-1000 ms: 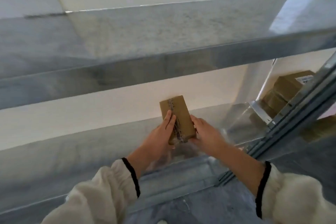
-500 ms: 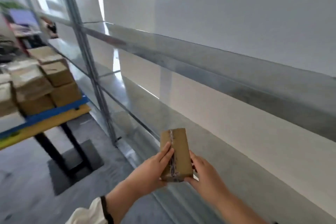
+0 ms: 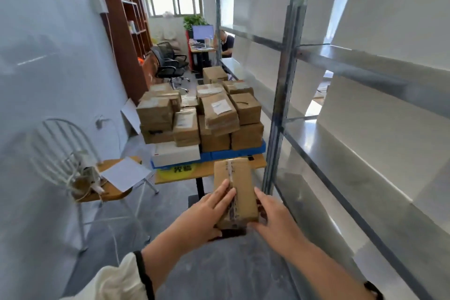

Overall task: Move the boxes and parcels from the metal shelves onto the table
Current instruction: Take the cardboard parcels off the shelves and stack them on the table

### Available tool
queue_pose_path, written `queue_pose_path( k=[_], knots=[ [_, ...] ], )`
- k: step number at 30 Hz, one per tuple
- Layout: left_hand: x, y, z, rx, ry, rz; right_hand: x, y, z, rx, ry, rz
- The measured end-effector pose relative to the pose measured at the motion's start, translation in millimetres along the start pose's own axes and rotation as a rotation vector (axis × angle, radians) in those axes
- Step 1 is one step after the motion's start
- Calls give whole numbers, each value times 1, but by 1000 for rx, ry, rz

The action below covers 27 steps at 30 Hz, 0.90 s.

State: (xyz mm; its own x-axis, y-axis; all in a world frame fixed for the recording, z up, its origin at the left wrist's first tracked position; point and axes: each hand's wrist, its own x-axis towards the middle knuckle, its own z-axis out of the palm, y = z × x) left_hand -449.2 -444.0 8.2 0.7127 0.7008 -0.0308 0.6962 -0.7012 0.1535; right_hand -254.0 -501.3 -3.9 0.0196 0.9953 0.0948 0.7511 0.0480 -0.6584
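A small brown cardboard parcel (image 3: 237, 187) with tape along its top is held in front of me, above the floor. My left hand (image 3: 207, 212) grips its left side with fingers laid over the top. My right hand (image 3: 272, 217) holds its right side. Ahead stands the wooden table (image 3: 209, 168) with a blue pad, stacked with several brown boxes (image 3: 219, 114) and a flat white box (image 3: 175, 153). The metal shelves (image 3: 341, 134) run along my right; the levels in view hold nothing.
A white wire chair (image 3: 80, 173) with a sheet of paper and cables stands at the left by the wall. Beyond the table are black office chairs (image 3: 168, 61), a desk with a monitor and a seated person (image 3: 226, 42). Grey floor lies between me and the table.
The view has swung from the shelf to the left, toward the table. Both hands have kept hold of the parcel and carried it away from the shelf.
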Motion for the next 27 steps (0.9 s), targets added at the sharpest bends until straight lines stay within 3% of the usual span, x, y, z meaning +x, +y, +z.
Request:
queue_pose_path(
  k=[15, 27],
  knots=[
    [136, -237, -43, 20, 113, -131, 305, -46, 52, -5, -162, -188],
    [232, -357, -66, -75, 88, -139, 452, -53, 71, -322, -237, -284]
  ],
)
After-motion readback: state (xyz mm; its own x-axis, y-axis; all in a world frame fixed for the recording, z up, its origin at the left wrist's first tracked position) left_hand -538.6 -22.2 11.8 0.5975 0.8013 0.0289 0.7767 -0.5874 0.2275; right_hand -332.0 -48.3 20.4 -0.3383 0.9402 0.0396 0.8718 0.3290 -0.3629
